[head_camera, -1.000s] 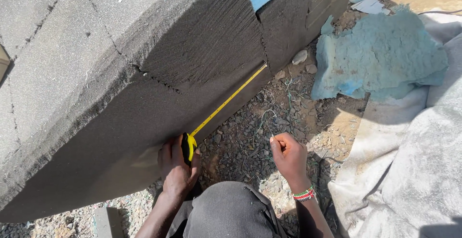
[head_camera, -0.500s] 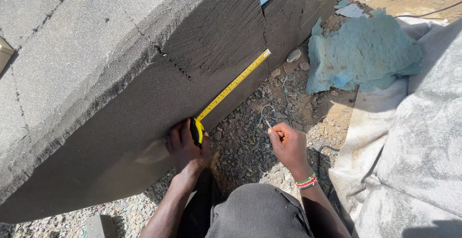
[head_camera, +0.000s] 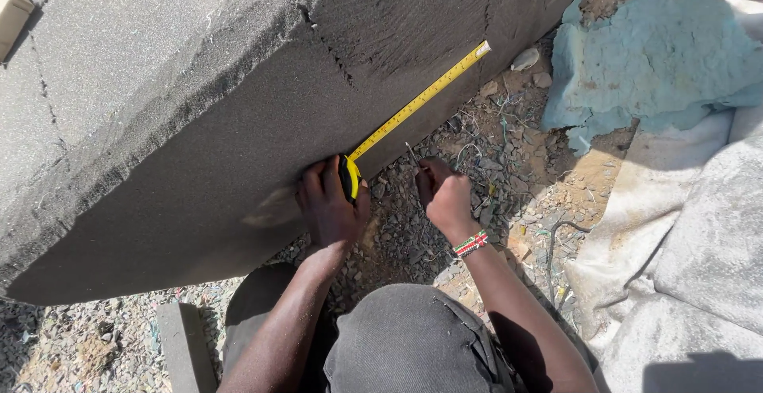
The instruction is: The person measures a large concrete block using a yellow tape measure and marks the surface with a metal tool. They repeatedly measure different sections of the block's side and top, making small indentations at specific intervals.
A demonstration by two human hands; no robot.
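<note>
- Left hand (head_camera: 330, 206) closed around the case of a yellow tape measure (head_camera: 350, 178), pressed against the shaded face of a dark grey wall (head_camera: 238, 139) near its foot.
- Yellow tape blade (head_camera: 417, 103) drawn out of the case, up and to the right along the wall face, ending at a pale tip (head_camera: 482, 46) (flat on the wall as far as can be told).
- Case wedged between thumb and fingers, so only a narrow yellow and black strip visible above the knuckles.
- Right hand (head_camera: 445, 194) just beside the left, fingers pinched shut on a thin pointed tool (head_camera: 412, 154); tip up toward the blade, close under it, contact with the wall not clear.
- Beaded wristband (head_camera: 470, 243) in red, white and green on the right wrist.
- Gravel ground (head_camera: 477, 154) under both hands, strewn with small stones and bits of wire.
- Crumpled blue-green foam (head_camera: 660, 59) well off to the right, pale sheeting (head_camera: 699, 242) below it.
- Grey block (head_camera: 184, 345) lying on the ground at lower left.
</note>
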